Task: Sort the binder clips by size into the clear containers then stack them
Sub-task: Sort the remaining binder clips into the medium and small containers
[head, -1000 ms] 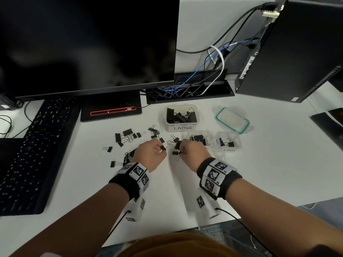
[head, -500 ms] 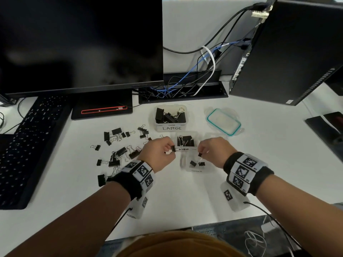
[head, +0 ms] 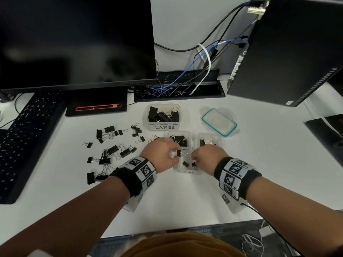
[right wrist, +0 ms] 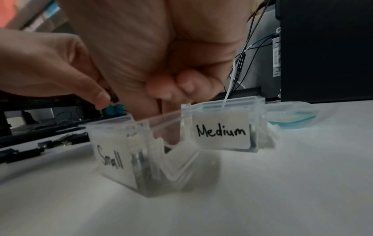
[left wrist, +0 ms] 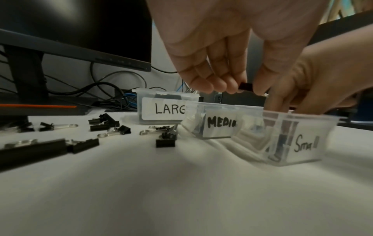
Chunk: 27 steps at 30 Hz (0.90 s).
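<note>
My left hand [head: 176, 154] pinches a small black binder clip [head: 178, 153] by thumb and fingertips just above the clear container marked Small [head: 187, 171]; the left wrist view shows that clip [left wrist: 245, 85] between the fingertips. My right hand [head: 194, 161] reaches down into the same container [right wrist: 113, 153], its curled fingers pinching a small binder clip [head: 194, 164] low inside. Another small clip [head: 185, 164] lies in it. Two containers marked Medium [head: 181, 134] [head: 209, 135] stand behind, and the Large container [head: 164, 127] further back. Several loose clips [head: 111, 149] lie to the left.
A teal-rimmed lid [head: 219, 124] lies right of the Large container. A keyboard [head: 22, 138] is at the left, a monitor [head: 74, 43] and a cable tray [head: 178, 89] behind, and a computer tower [head: 289, 52] at the back right.
The right hand has lowered its small clip from above the Small container down into it. The left hand has carried its clip to the right, over that container.
</note>
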Motion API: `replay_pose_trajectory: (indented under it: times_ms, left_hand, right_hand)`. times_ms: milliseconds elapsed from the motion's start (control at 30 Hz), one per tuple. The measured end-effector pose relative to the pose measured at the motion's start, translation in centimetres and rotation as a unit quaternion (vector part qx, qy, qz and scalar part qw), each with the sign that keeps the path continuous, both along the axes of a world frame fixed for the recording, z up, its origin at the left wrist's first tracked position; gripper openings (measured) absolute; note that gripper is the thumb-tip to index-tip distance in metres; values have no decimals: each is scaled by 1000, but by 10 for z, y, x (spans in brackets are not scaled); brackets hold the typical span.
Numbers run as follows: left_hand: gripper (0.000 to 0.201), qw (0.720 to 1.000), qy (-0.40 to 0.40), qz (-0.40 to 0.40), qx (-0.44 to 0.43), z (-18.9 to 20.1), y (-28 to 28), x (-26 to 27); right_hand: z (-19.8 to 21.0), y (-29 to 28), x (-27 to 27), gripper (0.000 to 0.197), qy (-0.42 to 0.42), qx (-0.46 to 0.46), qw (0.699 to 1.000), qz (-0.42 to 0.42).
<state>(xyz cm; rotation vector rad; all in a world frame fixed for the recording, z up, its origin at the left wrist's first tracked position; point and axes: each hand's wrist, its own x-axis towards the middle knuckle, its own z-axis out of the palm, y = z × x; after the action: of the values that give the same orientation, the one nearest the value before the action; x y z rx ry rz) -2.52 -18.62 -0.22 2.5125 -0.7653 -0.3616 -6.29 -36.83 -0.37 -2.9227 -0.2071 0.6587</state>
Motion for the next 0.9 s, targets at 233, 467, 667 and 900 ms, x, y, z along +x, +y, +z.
replay_pose_trajectory:
  times_ms: [233, 467, 667, 900]
  left_hand:
    - [30, 997, -2, -51, 51, -1, -11, -1]
    - [30, 978, 53, -65, 189, 5, -35, 1]
    - [29, 959, 102, -55, 257, 5, -48, 8]
    - [43, 972, 114, -28, 205, 0, -37, 7]
  right_hand:
    - [8, -25, -3, 15, -52, 120, 990, -45]
    - [5, -24, 0, 15, -59, 161, 982, -75]
    - [4, -22, 1, 16, -58, 174, 980, -82]
    - [4, -20, 2, 17, -58, 160, 982, -80]
